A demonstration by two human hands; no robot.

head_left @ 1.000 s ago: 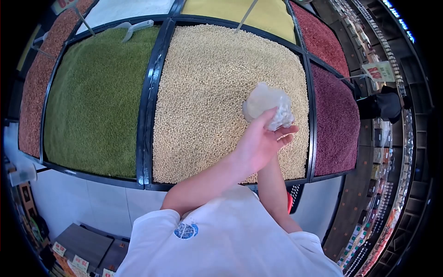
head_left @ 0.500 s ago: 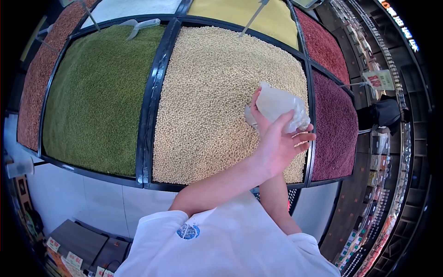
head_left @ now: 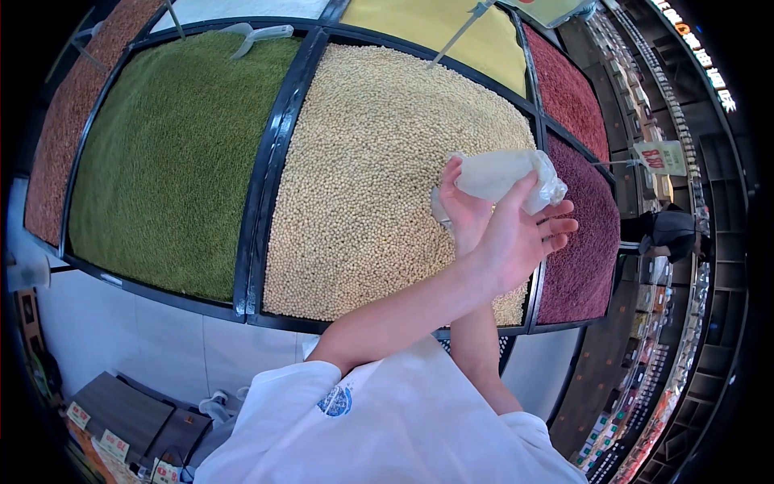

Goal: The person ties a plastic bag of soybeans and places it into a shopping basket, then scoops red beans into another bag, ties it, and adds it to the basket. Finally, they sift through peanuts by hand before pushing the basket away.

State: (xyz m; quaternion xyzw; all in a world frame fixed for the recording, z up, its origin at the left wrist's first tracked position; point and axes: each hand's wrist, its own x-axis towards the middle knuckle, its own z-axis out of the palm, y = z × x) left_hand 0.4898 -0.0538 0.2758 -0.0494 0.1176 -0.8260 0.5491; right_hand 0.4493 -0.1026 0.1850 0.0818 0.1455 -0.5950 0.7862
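Observation:
A translucent whitish plastic bag (head_left: 496, 175), crumpled at its right end, is held above a bin of pale round beans (head_left: 363, 169). My forearms cross, the left over the right. My left hand (head_left: 520, 238) has its thumb across the front of the bag near the crumpled end. Its other visible fingers stretch out to the right, and the index finger seems hidden behind the bag. From below, my right hand (head_left: 465, 206) grips the bag's left end, partly covered by my left wrist. A clear piece of plastic (head_left: 439, 208), perhaps a scoop, shows beside my right hand.
Black dividers (head_left: 278, 153) separate the beans from green beans (head_left: 169, 169) on the left and dark red ones (head_left: 576, 242) on the right. A clear scoop (head_left: 262, 36) lies on the green beans. A price sign (head_left: 661, 157) and a person in dark clothing (head_left: 671, 230) are at the right.
Both hands and the bag have moved slightly to the right. The bag now lies more level, its crumpled end farther right. The whole view has shifted a little.

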